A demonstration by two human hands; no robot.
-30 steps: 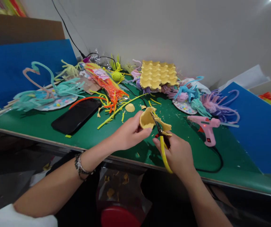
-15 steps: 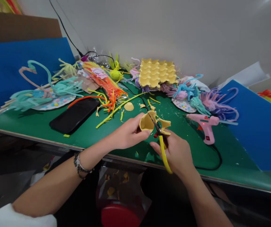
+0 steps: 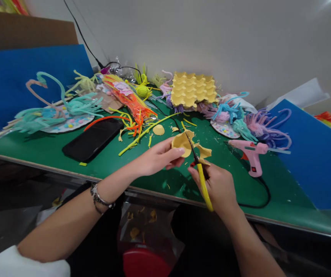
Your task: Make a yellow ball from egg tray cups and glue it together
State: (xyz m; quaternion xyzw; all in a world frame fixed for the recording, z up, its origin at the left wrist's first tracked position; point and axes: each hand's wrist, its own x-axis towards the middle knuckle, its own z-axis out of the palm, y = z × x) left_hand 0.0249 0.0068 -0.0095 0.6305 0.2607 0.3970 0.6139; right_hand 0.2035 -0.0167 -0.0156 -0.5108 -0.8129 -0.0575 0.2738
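One yellow scissors handle [image 3: 204,188] — other obscured

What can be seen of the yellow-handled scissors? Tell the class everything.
The scissors have a yellow handle and dark, metal-looking blades, with some red showing where they meet. The right hand grips them above the green table, pointing forward and slightly leftward. The blades appear to touch the yellow cup-shaped piece in the left hand; how wide they are open is unclear.

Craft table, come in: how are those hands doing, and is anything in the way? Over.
Left hand holding yellow cup. Right hand gripping scissors, blades at cup's rim. Pink glue gun lies right, apart from both hands.
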